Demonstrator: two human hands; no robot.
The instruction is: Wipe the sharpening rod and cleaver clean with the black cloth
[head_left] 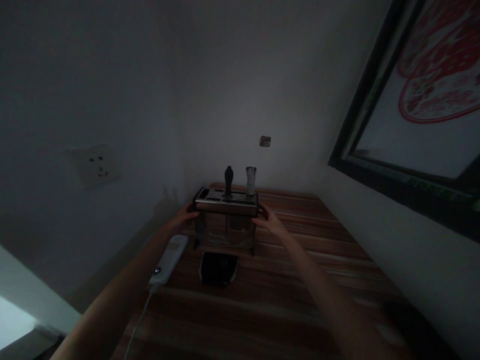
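Observation:
A box-shaped holder (226, 209) with a slotted metallic top and a see-through lower body stands on short legs at the far end of the wooden surface. My left hand (185, 218) grips its left end, and my right hand (269, 220) has its right end; the fingers of both curl round behind the edges. From the top rises a dark handle (228, 180), upright. A shiny, crinkled, silvery piece (251, 180) also stands up at the right of the top; its kind is unclear. Something darker shows inside the clear body, too dim to name.
In front of the holder lies a small black pouch-like item (219, 268). A white power strip or power bank (169, 260) with a cable (139, 320) lies to the left. Walls stand close behind and beside; a socket (97, 165) and framed picture (442, 90) hang there.

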